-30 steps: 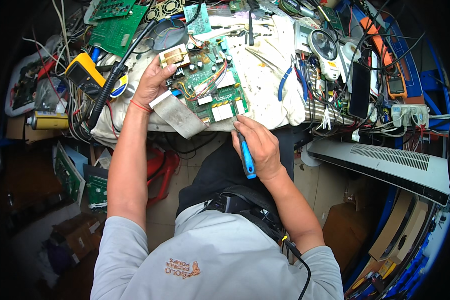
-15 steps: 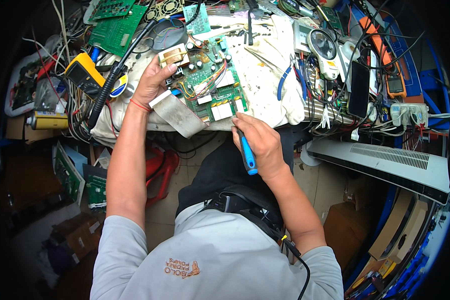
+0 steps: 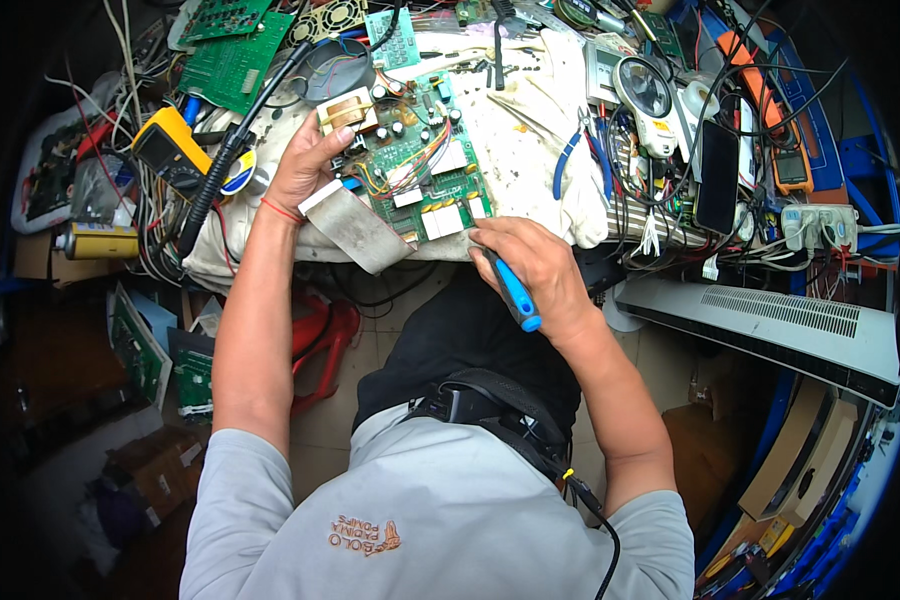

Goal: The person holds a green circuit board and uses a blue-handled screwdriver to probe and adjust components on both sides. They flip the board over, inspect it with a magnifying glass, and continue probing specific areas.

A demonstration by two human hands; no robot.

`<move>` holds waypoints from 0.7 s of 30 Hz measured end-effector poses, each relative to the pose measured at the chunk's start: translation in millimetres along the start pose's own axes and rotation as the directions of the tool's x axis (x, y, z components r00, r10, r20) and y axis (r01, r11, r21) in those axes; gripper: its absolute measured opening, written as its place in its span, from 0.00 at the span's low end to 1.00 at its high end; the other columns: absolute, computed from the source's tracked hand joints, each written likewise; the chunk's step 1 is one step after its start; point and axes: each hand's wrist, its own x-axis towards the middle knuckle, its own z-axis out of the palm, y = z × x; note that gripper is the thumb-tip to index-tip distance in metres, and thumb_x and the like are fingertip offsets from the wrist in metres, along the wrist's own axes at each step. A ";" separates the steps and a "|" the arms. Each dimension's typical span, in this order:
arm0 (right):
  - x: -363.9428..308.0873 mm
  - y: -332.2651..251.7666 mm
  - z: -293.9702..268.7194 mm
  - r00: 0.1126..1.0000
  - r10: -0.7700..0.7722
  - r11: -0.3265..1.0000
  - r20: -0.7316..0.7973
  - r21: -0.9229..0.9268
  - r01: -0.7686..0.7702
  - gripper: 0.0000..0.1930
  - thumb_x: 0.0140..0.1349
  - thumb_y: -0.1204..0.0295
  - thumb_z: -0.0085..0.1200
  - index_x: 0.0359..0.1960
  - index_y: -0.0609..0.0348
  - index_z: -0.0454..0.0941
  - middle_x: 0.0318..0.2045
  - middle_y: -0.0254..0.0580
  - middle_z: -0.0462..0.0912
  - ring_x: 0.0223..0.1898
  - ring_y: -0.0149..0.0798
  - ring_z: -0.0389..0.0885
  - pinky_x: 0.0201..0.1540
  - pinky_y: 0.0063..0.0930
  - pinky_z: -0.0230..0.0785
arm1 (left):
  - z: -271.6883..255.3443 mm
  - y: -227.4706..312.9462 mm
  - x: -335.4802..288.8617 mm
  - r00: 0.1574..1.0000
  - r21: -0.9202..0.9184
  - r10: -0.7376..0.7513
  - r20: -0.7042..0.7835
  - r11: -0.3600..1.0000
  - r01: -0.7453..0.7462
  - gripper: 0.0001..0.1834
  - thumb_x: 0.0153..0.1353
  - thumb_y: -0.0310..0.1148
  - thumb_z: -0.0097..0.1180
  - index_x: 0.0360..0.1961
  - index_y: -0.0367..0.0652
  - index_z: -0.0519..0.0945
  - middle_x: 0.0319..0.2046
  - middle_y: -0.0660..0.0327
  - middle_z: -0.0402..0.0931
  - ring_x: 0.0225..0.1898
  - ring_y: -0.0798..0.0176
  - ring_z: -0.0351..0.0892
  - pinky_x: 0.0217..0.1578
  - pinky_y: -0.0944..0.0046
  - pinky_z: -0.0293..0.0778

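A green circuit board [image 3: 425, 160] lies tilted on the white cloth [image 3: 530, 90], crowded with white relays, capacitors and coloured wires. My left hand [image 3: 312, 165] is closed on its left edge, beside the transformer [image 3: 348, 112]. From the board's near edge a grey ribbon cable [image 3: 355, 230] hangs down. My right hand [image 3: 535, 265] grips a screwdriver [image 3: 516, 295] by its blue and dark handle, close to the board's near right corner. Fingers cover the front of the tool, so its tip cannot be made out.
Blue-handled pliers [image 3: 570, 160] lie right of the board, near a magnifier [image 3: 645, 90] and a black phone [image 3: 717, 180]. On the left are a yellow multimeter [image 3: 170, 150], a black flexible arm [image 3: 210, 180] and other green boards [image 3: 225, 70]. Tangled cables run along both sides.
My right hand has shifted slightly right, and the screwdriver handle now slants more, its butt end further right and higher. My left hand and the circuit board have stayed put.
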 end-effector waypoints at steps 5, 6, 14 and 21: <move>8.9 4.0 -8.5 0.998 -0.017 0.999 0.067 0.049 0.013 0.13 0.56 0.80 0.69 0.43 0.62 0.84 0.41 0.48 0.87 0.40 0.51 0.87 0.44 0.38 0.81 | -0.5 0.0 0.4 1.000 0.008 0.002 0.003 1.000 -0.002 0.37 0.66 0.31 0.66 0.72 0.38 0.62 0.63 0.55 0.75 0.63 0.62 0.75 0.65 0.58 0.72; 9.5 3.5 -8.9 0.998 -0.020 0.999 0.066 0.040 0.018 0.13 0.56 0.79 0.69 0.43 0.61 0.84 0.41 0.48 0.88 0.40 0.51 0.87 0.44 0.38 0.81 | 0.6 0.1 0.0 1.000 -0.002 0.010 0.004 1.000 -0.010 0.37 0.66 0.30 0.66 0.71 0.38 0.62 0.62 0.55 0.75 0.63 0.62 0.76 0.65 0.58 0.72; 3.4 -13.6 4.3 0.999 -0.021 0.996 0.038 -0.091 0.024 0.12 0.57 0.78 0.68 0.42 0.62 0.83 0.41 0.50 0.87 0.41 0.52 0.87 0.45 0.40 0.82 | 8.4 -0.3 -2.9 0.999 -0.029 0.011 -0.048 1.000 -0.012 0.35 0.65 0.31 0.67 0.70 0.38 0.64 0.61 0.56 0.76 0.61 0.62 0.77 0.63 0.57 0.73; -5.8 -12.6 13.9 0.999 0.013 0.997 -0.042 -0.079 -0.016 0.13 0.57 0.79 0.68 0.43 0.63 0.83 0.44 0.51 0.87 0.42 0.52 0.88 0.45 0.39 0.82 | 4.5 -1.5 -1.0 1.000 -0.001 0.023 -0.016 1.000 -0.023 0.34 0.65 0.31 0.67 0.69 0.37 0.66 0.60 0.57 0.77 0.61 0.62 0.77 0.64 0.57 0.73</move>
